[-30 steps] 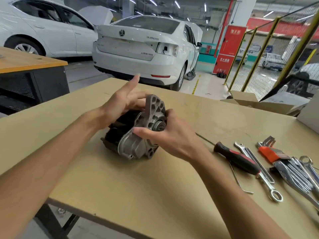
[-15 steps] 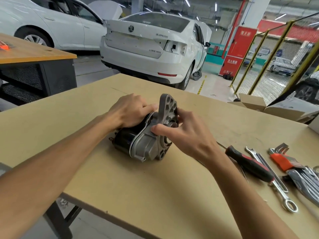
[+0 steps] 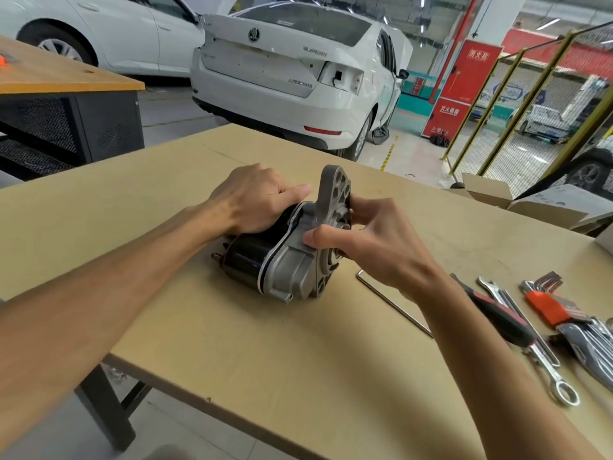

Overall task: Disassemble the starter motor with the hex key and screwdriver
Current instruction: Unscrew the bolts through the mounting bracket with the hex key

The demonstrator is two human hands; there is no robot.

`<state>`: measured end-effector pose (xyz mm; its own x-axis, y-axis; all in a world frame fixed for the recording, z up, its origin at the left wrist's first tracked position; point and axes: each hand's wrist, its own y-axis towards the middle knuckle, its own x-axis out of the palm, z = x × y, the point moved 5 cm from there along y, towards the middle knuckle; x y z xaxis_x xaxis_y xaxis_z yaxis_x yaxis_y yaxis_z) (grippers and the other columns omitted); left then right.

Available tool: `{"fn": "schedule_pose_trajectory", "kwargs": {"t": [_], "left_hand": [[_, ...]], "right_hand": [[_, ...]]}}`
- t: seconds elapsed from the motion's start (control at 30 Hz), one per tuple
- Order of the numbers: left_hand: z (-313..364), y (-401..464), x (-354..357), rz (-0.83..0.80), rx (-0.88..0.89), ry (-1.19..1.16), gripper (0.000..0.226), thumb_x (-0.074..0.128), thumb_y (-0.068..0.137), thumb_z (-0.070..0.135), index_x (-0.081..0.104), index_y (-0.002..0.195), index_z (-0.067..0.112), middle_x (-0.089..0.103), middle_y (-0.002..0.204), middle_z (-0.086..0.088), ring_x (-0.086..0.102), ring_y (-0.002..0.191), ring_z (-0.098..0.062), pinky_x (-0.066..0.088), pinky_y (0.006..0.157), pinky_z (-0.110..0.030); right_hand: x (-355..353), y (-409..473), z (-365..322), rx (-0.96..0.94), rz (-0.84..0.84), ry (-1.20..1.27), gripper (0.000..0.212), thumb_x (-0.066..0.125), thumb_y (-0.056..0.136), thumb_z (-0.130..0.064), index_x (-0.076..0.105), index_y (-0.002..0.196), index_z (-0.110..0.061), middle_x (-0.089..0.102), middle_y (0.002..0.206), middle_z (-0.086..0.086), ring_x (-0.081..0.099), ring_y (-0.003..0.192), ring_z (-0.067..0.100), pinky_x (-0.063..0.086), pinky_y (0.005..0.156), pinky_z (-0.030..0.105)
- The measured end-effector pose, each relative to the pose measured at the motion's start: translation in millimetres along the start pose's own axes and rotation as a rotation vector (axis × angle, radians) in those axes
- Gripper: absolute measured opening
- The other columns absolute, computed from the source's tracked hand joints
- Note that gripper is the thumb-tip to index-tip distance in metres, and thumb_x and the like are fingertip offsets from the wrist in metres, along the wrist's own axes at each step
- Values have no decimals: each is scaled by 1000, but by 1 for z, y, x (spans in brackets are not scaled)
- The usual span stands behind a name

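Clearly a heavy, rigid lump: the starter motor (image 3: 282,257) lies on its side mid-table (image 3: 232,343), both hands clamped on it.

From 9 o'clock, the left hand (image 3: 255,199) curls over the smooth black body, likely slippery; the ribbed grey nose casting and holed flange at 3 o'clock look the surer hold, where the right hand (image 3: 374,240) pinches, thumb on casting. Further toward 3 o'clock lie the hex key (image 3: 391,302) and screwdriver (image 3: 497,318), untouched.

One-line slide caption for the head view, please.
Both hands, left and right, grip the starter motor on the table; screwdriver lies unused.
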<state>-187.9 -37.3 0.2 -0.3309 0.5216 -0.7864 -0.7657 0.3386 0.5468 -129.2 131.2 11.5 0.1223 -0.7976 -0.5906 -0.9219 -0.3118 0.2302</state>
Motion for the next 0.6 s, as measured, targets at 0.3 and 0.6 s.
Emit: {"fn": "schedule_pose_trajectory", "kwargs": {"t": [0.3,0.6], "left_hand": [[-1,0,-1,40,-64,26,57,33,91,51,32,47,13,39,50,-11,32,49,-23,23,50,-32],[1,0,0,58,-41,-7,57,37,89,53,25,45,19,27,43,4,25,45,-17,19,48,-30]], "right_hand": [[-3,-4,-5,-13,47,-102,47,77,63,-51,75,99,-20,76,89,6,69,80,25,55,70,47],[-9,2,4,-10,-60,8,24,85,73,-32,76,95,-33,76,88,-10,70,81,7,54,68,15]]}}
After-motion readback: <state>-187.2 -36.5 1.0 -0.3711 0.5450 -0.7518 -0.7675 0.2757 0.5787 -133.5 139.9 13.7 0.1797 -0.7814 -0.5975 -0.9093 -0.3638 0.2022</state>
